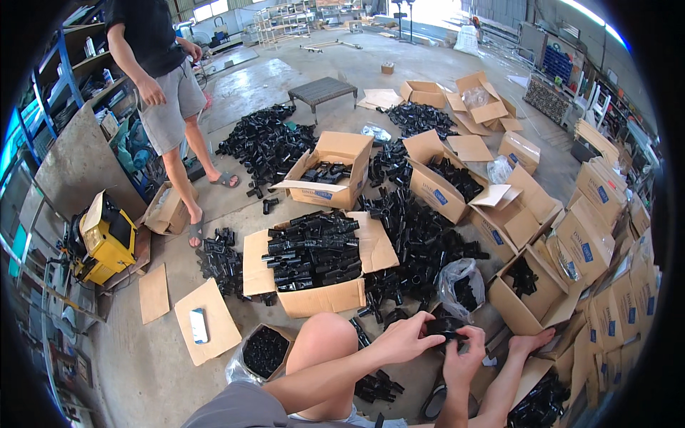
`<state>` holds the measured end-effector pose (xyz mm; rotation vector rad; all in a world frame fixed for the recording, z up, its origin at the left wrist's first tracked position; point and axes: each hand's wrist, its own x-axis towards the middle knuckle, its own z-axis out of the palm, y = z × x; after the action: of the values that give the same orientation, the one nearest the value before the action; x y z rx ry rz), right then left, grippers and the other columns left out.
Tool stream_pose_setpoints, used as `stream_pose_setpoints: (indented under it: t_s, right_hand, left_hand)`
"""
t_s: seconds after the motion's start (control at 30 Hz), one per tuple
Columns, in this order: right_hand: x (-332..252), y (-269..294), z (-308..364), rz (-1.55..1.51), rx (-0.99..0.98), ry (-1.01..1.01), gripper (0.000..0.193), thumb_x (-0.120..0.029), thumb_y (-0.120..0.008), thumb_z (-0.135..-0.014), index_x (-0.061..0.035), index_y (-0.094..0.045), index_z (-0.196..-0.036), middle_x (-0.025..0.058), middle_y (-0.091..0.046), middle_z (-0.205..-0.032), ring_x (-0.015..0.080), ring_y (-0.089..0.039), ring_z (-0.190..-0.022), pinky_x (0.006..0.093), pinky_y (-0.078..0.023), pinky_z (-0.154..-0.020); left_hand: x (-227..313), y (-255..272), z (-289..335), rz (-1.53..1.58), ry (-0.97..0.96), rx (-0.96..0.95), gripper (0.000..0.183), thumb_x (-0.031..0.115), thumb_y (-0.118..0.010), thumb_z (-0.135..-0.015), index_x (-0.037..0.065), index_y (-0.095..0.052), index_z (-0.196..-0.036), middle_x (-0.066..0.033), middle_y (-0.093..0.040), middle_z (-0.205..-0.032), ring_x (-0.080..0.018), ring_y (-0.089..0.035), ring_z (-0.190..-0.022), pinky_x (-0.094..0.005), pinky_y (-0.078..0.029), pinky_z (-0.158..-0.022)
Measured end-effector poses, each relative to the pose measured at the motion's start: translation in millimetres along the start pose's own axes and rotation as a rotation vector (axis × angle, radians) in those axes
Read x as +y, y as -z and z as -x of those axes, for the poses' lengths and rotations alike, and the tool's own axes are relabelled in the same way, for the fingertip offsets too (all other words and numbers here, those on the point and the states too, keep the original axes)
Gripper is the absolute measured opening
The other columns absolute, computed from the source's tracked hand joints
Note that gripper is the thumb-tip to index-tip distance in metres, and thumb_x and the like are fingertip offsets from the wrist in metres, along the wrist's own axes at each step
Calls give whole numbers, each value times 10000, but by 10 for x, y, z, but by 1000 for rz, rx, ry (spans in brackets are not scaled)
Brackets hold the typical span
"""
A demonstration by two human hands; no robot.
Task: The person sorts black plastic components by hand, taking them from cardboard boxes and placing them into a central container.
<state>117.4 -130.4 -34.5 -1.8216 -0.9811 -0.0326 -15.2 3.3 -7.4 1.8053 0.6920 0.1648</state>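
Between my two hands is a black, rounded plastic-looking part [444,326]; its exact kind is not clear. My left hand [405,341] grips it from the left with the fingers bent round it. From the right, my right hand [465,351] pinches its edge. Just beyond my hands, a clear plastic bag [460,279] with small black pieces stands on the floor. An open carton [321,304] packed with black tubular parts sits in front of my bent knee. Loose black parts [410,242] lie heaped beyond it.
Open cartons [539,289] and stacked boxes [606,314] line the right side. A box of small black pieces [265,351] stands left of my knee. Another person [168,107] stands at the far left by a yellow machine [107,235]. A low table [322,91] is farther back.
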Motion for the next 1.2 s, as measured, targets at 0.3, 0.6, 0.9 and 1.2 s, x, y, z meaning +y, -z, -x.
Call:
stream_pose_setpoints:
  t_s: [0.3, 0.6, 0.9, 1.2]
  right_hand:
    - [-51, 344, 7, -219, -151, -71, 260, 97, -608, -705, -15, -588, -939, 136, -592, -939, 299, -610, -904, 369, -480, -816]
    - [-478, 609, -157, 110, -220, 208, 232, 78, -579, -869, 24, -676, -1072, 186, -696, -1083, 348, -676, -1003, 401, -530, -897]
    - [-510, 446, -187, 225, -178, 272, 270, 37, -694, -834, -12, -693, -1099, 132, -723, -1023, 330, -659, -972, 413, -521, -863]
    - [-622, 466, -234, 271, -232, 357, 217, -21, -695, -851, -49, -729, -1064, 72, -746, -1031, 271, -664, -971, 384, -468, -875]
  left_hand:
    - [-4, -26, -9, 393, -187, -380, 350, 348, -701, -978, 24, -632, -1088, -22, -663, -823, -83, -603, -755, -273, -490, -677]
    - [113, -22, 114, 366, -227, -437, 329, 321, -605, -1037, 5, -597, -1129, -25, -608, -824, -86, -551, -741, -272, -471, -674]
    - [32, -151, 82, 573, -114, -251, 373, 322, -546, -1073, 11, -574, -1276, -32, -592, -938, -81, -562, -883, -260, -483, -769]
    - [-54, 28, 60, 705, 42, -420, 415, 216, -778, -923, 21, -679, -1276, 8, -718, -1090, -48, -620, -908, -254, -532, -799]
